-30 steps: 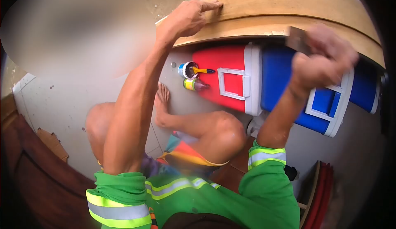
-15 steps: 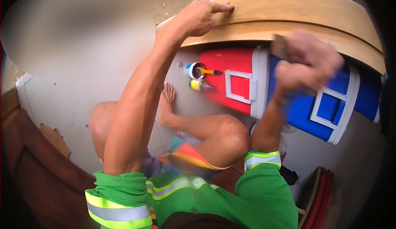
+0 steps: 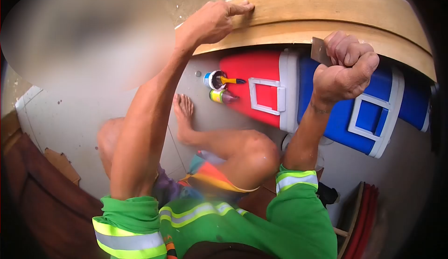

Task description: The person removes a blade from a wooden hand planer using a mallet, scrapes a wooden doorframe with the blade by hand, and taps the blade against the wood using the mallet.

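A long, curved wooden panel [image 3: 317,4] with a groove along it spans the top of the view. My left hand [image 3: 210,23] rests on its left part, index finger stretched along the wood and the other fingers partly hidden. My right hand [image 3: 347,67] is closed around a flat metal scraper blade [image 3: 320,51], held at the panel's lower edge. Whether the blade touches the wood I cannot tell. Most of the blade's far end is covered by my fingers.
Below the panel are a red cooler [image 3: 233,79] and a blue cooler [image 3: 326,119]. Beside the red one stand a small can [image 3: 208,80] with a paintbrush [image 3: 231,80] and a yellow-labelled bottle [image 3: 217,96]. Cardboard [image 3: 61,164] lies on the tiled floor at left.
My right hand was blurred by motion and now shows sharply, still gripping the scraper blade. The view has shifted slightly, and my left hand stays on the panel.
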### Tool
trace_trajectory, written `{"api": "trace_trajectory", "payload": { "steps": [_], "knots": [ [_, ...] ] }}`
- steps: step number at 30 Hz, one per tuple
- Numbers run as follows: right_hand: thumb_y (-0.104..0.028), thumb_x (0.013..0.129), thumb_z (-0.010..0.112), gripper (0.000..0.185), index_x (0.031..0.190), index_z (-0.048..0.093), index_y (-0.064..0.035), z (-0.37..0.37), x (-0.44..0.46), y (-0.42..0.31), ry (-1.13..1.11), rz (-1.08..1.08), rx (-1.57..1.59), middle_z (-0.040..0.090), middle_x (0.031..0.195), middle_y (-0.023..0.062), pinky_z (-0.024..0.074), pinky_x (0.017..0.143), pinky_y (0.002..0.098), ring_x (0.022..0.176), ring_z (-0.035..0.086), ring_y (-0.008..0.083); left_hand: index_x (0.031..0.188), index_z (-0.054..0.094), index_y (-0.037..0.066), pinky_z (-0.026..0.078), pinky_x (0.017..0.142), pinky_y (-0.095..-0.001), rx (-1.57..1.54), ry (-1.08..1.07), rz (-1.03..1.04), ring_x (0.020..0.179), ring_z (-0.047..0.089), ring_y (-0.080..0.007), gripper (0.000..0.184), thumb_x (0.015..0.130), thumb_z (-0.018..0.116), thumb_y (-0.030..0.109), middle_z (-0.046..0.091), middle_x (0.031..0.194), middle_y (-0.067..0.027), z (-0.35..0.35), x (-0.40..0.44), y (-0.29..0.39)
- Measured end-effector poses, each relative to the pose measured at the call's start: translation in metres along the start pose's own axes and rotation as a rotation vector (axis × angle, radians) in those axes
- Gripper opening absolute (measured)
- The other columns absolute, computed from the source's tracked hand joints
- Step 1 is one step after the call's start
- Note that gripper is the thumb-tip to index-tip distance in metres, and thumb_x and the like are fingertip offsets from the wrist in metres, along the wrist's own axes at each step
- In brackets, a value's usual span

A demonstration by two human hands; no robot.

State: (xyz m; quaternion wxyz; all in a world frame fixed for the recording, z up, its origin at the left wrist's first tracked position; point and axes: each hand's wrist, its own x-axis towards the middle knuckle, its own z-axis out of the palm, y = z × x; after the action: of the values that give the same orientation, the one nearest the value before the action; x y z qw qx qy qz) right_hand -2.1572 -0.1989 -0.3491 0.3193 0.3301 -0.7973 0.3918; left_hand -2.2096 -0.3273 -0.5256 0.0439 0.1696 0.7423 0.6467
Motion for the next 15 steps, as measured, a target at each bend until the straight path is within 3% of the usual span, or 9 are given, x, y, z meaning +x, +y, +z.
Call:
{"api": "trace_trajectory", "payload": {
  "steps": [3,4,7,8,11,15],
  "knots": [
    [-0.023,0.102,0.030,0.038,0.066,0.029,-0.0096,-0.006,0.016,-0.015,0.096,-0.253,-0.246,0.022,0.056,0.0004,0.0279,0.044,0.0263,0.048,0.026,0.0110,0.134,0.055,0.020,0.041,0.105,-0.0356,-0.010,0.096,0.140,0.122,0.055,-0.0331,0.071,0.076,0.031,-0.012,0.054,0.136,-0.0090,0.004,-0.005,-0.002],
    [-0.025,0.103,0.030,0.039,0.067,0.029,-0.0089,-0.030,0.026,-0.020,-0.074,0.012,0.439,0.025,0.057,0.0003,0.0274,0.044,0.0267,0.048,0.026,0.0114,0.135,0.055,0.020,0.041,0.105,-0.0356,0.000,0.080,0.104,0.121,0.055,-0.0331,0.071,0.076,0.031,-0.012,0.054,0.136,-0.0096,0.005,-0.006,-0.004],
    [-0.029,0.104,0.031,0.042,0.067,0.030,-0.0095,-0.008,-0.001,0.007,0.035,-0.041,0.029,0.026,0.058,-0.0003,0.0257,0.044,0.0264,0.048,0.025,0.0111,0.135,0.054,0.021,0.041,0.105,-0.0357,0.014,0.044,0.061,0.121,0.055,-0.0335,0.071,0.076,0.031,-0.011,0.054,0.136,-0.0109,0.006,-0.003,0.003],
    [-0.022,0.100,0.033,0.032,0.071,0.030,-0.0101,-0.007,-0.003,0.003,-0.019,0.021,0.086,0.023,0.057,0.0004,0.0254,0.047,0.0282,0.051,0.020,0.0123,0.135,0.054,0.021,0.041,0.105,-0.0359,0.015,0.048,0.062,0.121,0.055,-0.0337,0.071,0.076,0.031,-0.011,0.054,0.136,-0.0109,0.004,-0.005,0.004],
    [-0.022,0.100,0.033,0.032,0.071,0.030,-0.0104,-0.004,0.001,0.001,-0.008,0.073,0.069,0.024,0.058,0.0008,0.0252,0.047,0.0279,0.052,0.021,0.0126,0.136,0.053,0.021,0.041,0.104,-0.0362,-0.016,0.054,0.066,0.121,0.054,-0.0353,0.071,0.076,0.032,-0.010,0.053,0.136,-0.0109,0.003,-0.006,0.005],
    [-0.030,0.098,0.034,0.031,0.075,0.039,-0.0093,-0.021,0.001,0.004,-0.181,0.148,0.264,0.032,0.064,0.0015,0.0317,0.057,0.0312,0.060,0.030,0.0136,0.137,0.052,0.019,0.042,0.103,-0.0376,0.043,0.092,0.081,0.119,0.055,-0.0373,0.070,0.076,0.033,-0.009,0.053,0.135,-0.0128,0.014,-0.006,0.001]
  ]
}}
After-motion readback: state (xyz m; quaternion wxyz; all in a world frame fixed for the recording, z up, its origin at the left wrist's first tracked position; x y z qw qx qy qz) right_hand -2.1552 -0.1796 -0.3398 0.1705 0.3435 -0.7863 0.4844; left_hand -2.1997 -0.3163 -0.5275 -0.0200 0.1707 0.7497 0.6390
